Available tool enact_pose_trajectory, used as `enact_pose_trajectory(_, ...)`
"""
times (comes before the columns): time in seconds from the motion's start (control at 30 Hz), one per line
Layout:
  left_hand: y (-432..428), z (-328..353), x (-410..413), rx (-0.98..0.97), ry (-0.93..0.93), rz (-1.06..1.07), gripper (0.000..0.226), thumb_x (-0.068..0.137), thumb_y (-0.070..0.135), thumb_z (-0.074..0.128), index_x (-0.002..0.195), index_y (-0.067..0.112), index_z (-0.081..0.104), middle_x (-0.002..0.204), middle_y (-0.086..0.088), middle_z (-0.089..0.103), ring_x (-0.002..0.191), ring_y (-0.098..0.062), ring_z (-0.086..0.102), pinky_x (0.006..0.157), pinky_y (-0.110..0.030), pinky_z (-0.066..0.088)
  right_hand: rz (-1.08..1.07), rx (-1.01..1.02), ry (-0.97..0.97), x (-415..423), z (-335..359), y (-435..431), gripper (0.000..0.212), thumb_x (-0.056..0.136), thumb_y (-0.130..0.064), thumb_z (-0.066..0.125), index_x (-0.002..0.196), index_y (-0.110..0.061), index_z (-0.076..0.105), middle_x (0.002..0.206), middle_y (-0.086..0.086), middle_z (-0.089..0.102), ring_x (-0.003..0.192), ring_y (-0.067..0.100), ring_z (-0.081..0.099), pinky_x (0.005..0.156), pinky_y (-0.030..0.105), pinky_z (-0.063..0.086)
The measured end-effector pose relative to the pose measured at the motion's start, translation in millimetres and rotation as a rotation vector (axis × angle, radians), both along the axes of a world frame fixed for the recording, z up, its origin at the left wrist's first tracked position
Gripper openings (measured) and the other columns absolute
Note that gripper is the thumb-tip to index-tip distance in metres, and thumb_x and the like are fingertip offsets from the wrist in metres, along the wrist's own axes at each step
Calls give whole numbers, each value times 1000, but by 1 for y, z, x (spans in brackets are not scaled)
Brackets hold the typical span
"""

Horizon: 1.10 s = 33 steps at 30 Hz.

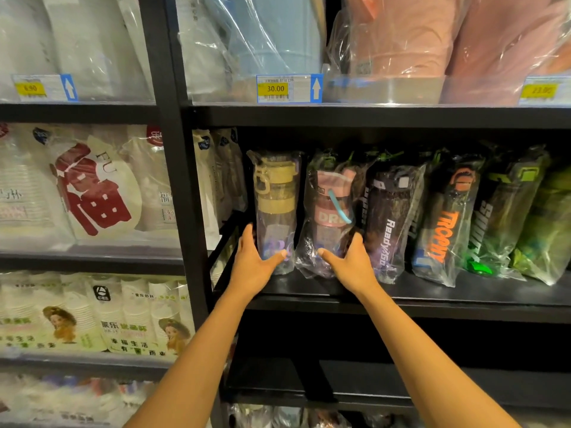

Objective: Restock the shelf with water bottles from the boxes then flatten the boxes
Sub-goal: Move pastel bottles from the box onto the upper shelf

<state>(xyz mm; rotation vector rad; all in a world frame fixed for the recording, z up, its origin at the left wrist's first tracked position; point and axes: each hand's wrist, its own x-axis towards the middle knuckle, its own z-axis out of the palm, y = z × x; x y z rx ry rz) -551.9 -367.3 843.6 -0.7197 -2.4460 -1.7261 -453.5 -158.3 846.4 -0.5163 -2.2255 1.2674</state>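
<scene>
Gripping the yellow-lidded bottle low down with the left hand: thumb across the bagged front, fingers curled round its left side. Gripping the pink-lidded bottle likewise with the right hand: thumb across the front, fingers tucked round the right side, against the purple bottle. Both upright in clear bags, side by side at the left end of the black shelf, close to its front edge. Further right along the same board, leaning: 1 orange bottle, 1 green bottle
</scene>
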Motion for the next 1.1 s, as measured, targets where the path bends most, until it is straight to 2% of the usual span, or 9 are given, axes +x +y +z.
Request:
enact_pose_trajectory(0.1,-14,-13,27,-85,164,72,89,95,41,71,164,25,17,167,3,28,150,-18,32,118,-37,34,-11,94,-21,19,-3,-8,100,95,-50,69,165,-10,10,170,6,21,154,25,28,122,41,32)
enact_pose_trajectory(0.2,-33,-38,61,-166,390,128,63,98,31,67,154,25,38,155,7,42,142,-12,39,112,-28,35,-19,286,104,53,-18,-18,73,100,-40,65,159,-15,32,159,1,39,131,8,46,111,32,41)
enact_pose_trajectory(0.3,-51,-71,97,-221,515,142,47,99,21,65,144,22,51,146,8,49,139,-12,42,113,-31,39,-35,455,200,93,-48,-23,54,100,-33,65,148,-15,46,145,0,52,133,19,50,108,40,47)
enact_pose_trajectory(0.43,-77,-130,143,-331,553,142,41,98,20,62,138,11,58,137,-4,60,131,-23,52,109,-41,46,-45,583,235,149,-109,-28,47,101,-29,64,141,-8,55,140,8,58,134,27,52,112,45,44)
enact_pose_trajectory(0.57,-112,-197,193,-445,434,84,42,97,25,60,136,10,57,132,-10,61,121,-32,57,98,-49,52,-41,565,148,216,-187,-48,53,100,-30,64,143,-1,54,143,17,56,137,35,50,117,46,39)
enact_pose_trajectory(0.8,-188,-298,260,-619,158,-23,59,93,38,58,144,10,55,139,-12,59,127,-27,51,100,-43,50,-80,358,-328,321,-306,-123,65,97,-39,62,152,-9,45,152,14,50,141,34,45,117,48,39)
enact_pose_trajectory(0.93,-224,-347,282,-686,21,-78,61,89,37,65,144,12,56,138,-11,61,120,-33,60,99,-43,53,-69,302,-530,373,-359,-180,71,98,-51,54,152,-6,42,154,16,47,139,34,43,112,47,41)
enact_pose_trajectory(1.0,-236,-370,294,-679,-28,-95,62,87,26,75,144,13,56,137,-10,62,122,-32,60,101,-38,50,-45,262,-637,397,-385,-205,71,99,-49,58,153,-8,40,156,15,44,140,35,44,111,46,43)
enact_pose_trajectory(1.1,-248,-407,306,-690,-111,-118,62,90,35,66,148,17,51,144,-6,58,130,-24,49,104,-36,45,-24,208,-766,414,-429,-230,73,97,-48,66,155,-15,38,158,10,45,143,32,44,113,43,42)
